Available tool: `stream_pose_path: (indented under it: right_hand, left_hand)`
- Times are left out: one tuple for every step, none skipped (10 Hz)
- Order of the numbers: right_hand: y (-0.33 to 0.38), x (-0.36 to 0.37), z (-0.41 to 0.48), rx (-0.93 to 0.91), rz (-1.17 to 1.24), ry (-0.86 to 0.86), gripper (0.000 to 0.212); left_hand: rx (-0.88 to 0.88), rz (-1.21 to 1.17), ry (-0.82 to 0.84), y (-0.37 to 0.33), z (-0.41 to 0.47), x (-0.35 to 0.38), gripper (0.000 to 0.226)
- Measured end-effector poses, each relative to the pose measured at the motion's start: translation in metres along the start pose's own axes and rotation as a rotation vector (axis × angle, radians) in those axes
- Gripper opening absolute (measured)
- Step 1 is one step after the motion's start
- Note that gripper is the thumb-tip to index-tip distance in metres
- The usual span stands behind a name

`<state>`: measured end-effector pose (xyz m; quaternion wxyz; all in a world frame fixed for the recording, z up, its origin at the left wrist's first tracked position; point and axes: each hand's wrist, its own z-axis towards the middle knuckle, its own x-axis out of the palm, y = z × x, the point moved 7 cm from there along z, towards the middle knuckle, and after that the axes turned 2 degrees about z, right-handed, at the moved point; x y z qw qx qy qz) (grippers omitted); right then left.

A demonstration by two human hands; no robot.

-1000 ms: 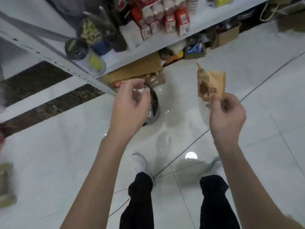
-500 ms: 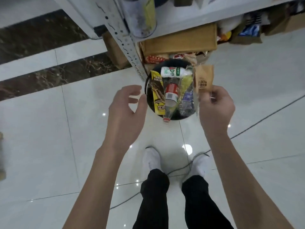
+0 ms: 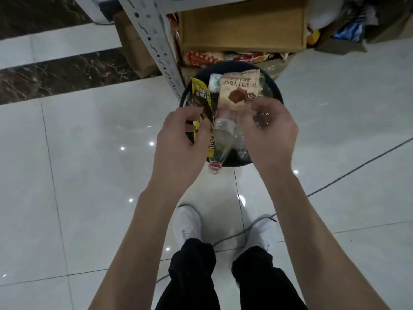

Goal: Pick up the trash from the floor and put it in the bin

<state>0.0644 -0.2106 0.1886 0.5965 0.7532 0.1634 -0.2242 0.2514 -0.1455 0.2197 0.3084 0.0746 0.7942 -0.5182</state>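
A round black bin (image 3: 276, 90) stands on the white tile floor against the shelf foot. Inside it are a yellow snack wrapper (image 3: 202, 97) along the left rim and a clear plastic bottle (image 3: 221, 139) whose neck pokes over the near rim. My right hand (image 3: 271, 136) pinches the lower right corner of a tan wrapper with a brown picture (image 3: 239, 90), holding it flat over the bin's mouth. Over the bin's left edge, my left hand (image 3: 178, 142) has curled fingers that hold nothing; its thumb overlaps the yellow wrapper.
A perforated metal shelf post (image 3: 156, 41) stands just left of the bin. Behind it are a cardboard box (image 3: 243, 23) and red snack packets (image 3: 201, 57). A black cable (image 3: 357, 166) crosses the tiles at right. My white shoes (image 3: 190, 224) are below.
My view has moved closer over the bin. My right hand carried the tan wrapper from beside the bin to above its mouth. My left hand moved right to the bin's left rim.
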Motion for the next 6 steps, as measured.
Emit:
stream_pose_path:
  right_hand:
    - [0.006,-0.006,-0.004,-0.053,-0.015,0.050,0.041]
    - [0.019,-0.019,-0.013,-0.107,-0.024,0.095,0.043]
    - [0.037,-0.040,-0.023,-0.097,-0.010,0.120,0.042]
    - [0.068,-0.074,-0.039,-0.088,0.015,0.149,0.039]
    - [0.110,-0.116,-0.054,-0.149,0.015,0.150,0.035]
    - [0.147,-0.163,-0.079,-0.162,0.007,0.127,0.033]
  left_hand:
    - [0.013,0.009,0.002,-0.003,-0.003,0.002,0.027]
    - [0.036,0.018,-0.002,-0.015,-0.010,-0.003,0.026]
    - [0.048,0.023,-0.009,-0.037,-0.019,-0.016,0.027]
    - [0.052,0.023,-0.018,-0.071,-0.037,-0.038,0.026]
    - [0.049,0.042,0.004,-0.115,-0.056,-0.065,0.027]
    - [0.049,0.066,0.016,-0.157,-0.088,-0.097,0.029]
